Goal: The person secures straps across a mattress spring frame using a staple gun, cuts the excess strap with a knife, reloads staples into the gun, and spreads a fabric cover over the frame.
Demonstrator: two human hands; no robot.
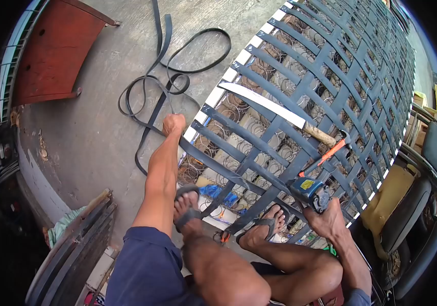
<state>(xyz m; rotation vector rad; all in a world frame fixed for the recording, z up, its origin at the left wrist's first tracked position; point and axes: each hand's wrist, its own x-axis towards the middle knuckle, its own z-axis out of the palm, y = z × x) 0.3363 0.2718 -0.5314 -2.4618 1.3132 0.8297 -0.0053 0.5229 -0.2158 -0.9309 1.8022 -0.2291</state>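
My left hand [174, 124] is closed in a fist around a black webbing strap, just outside the white edge [190, 134] of a large frame. Dark straps [259, 140] cross the frame in a weave, with coil springs [239, 108] showing through the gaps. In my right hand [325, 220] is a staple gun [310, 192] with a blue body and yellow label, held above the near part of the weave. A long knife [267, 104] with a wooden handle lies across the straps. Beside its handle rests a hammer [333, 151] with an orange grip.
Loose strap [198, 43] lies in loops on the concrete floor [96, 137] left of the frame. A red wooden piece [57, 53] stands at upper left. Worn cushioned parts [389, 199] are stacked at right. My sandalled feet [188, 209] are at the frame's near end.
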